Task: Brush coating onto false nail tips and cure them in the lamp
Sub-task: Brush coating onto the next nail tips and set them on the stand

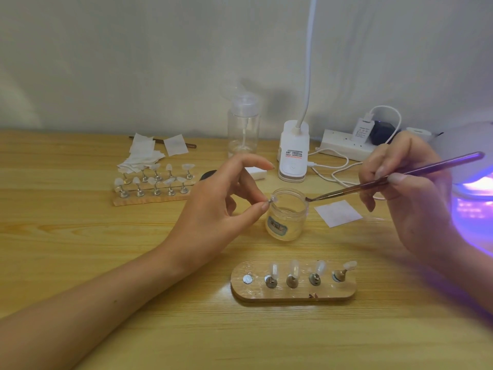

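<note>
At far left, a wooden stand [153,200] carries ten nail tips on pegs. The left hand [213,204] pinches one nail tip [272,200] on its small metal peg between thumb and forefinger, other fingers loosely spread, holding it over the left rim of the open coating jar [287,217]. On the near stand [293,293] are four tips and one bare magnet. The brush [386,180] slants down-left from the right hand [410,198], which grips it pen-fashion; its bristles touch the jar's right rim. The held tip lies just left of the bristles, across the jar mouth, along the brush's axis. The curing lamp [474,145] glows violet at far right.
</note>
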A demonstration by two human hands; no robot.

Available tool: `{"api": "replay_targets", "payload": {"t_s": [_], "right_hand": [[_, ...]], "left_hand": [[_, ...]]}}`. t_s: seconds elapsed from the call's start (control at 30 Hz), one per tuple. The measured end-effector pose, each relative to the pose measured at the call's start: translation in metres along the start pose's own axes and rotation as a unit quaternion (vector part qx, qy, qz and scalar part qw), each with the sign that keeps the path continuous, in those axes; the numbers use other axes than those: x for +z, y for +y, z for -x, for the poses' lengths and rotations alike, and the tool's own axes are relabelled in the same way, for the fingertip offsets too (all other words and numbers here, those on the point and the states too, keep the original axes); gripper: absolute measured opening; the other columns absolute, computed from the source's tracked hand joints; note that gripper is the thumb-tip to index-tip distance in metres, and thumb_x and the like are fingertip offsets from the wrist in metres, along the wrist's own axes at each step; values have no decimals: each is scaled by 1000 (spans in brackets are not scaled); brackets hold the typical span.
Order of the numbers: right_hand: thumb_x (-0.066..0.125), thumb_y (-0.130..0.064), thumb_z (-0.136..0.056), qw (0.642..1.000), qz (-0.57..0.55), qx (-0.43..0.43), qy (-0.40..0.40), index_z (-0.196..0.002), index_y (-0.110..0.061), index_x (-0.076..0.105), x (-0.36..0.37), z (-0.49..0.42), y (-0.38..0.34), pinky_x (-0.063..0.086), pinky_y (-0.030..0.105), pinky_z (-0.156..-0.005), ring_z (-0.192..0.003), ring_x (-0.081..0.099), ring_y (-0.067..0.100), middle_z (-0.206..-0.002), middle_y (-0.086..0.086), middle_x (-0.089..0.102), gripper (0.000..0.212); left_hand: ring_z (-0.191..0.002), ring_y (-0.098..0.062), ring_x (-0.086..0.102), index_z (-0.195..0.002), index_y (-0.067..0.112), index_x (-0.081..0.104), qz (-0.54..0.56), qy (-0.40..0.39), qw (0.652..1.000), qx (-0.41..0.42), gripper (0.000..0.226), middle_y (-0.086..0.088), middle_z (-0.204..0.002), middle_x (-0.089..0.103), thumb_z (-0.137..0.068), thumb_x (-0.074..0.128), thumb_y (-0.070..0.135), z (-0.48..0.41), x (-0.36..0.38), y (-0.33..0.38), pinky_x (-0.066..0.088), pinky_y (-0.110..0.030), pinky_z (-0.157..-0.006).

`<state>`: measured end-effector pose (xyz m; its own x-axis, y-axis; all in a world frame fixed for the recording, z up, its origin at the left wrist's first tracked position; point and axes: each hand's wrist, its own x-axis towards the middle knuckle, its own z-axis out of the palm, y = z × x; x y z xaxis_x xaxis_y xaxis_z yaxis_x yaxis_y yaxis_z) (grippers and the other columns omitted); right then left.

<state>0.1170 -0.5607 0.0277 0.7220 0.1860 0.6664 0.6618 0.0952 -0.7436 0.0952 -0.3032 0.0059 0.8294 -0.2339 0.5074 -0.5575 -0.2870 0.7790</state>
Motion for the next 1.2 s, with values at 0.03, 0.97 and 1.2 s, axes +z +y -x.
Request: {"api": "replay_targets", "payload": {"t_s": [0.03, 0.97, 1.2], "right_hand": [[43, -7, -74, 1000, 2, 2, 1, -74, -21, 51, -1, 0, 0, 40, 23, -49, -51, 42, 21, -68, -1, 53, 16], [54, -27, -95, 978, -60, 187, 72, -73, -24, 49, 28, 8, 6, 32, 16, -41, -52, 44, 10, -69, 6, 67, 23], [49, -16, -101, 968, -46, 219, 113, -73, -21, 44, 27, 7, 7, 26, 17, -39, -49, 42, 9, -63, 6, 64, 29]], "left_hand": [[-86, -13, 69, -123, 26, 58, 0, 0, 1000, 1, 43, 9, -83, 67, -89, 74, 5, 0, 0, 0, 46, -40, -58], [-90, -15, 70, -122, 27, 59, -3, 8, 1000, -2, 45, 9, -85, 69, -87, 75, 3, -1, 0, 0, 49, -42, -62], [-90, -15, 70, -122, 26, 59, -7, 8, 1000, 2, 44, 9, -86, 70, -88, 75, 4, -1, -1, 0, 49, -41, -60]]}}
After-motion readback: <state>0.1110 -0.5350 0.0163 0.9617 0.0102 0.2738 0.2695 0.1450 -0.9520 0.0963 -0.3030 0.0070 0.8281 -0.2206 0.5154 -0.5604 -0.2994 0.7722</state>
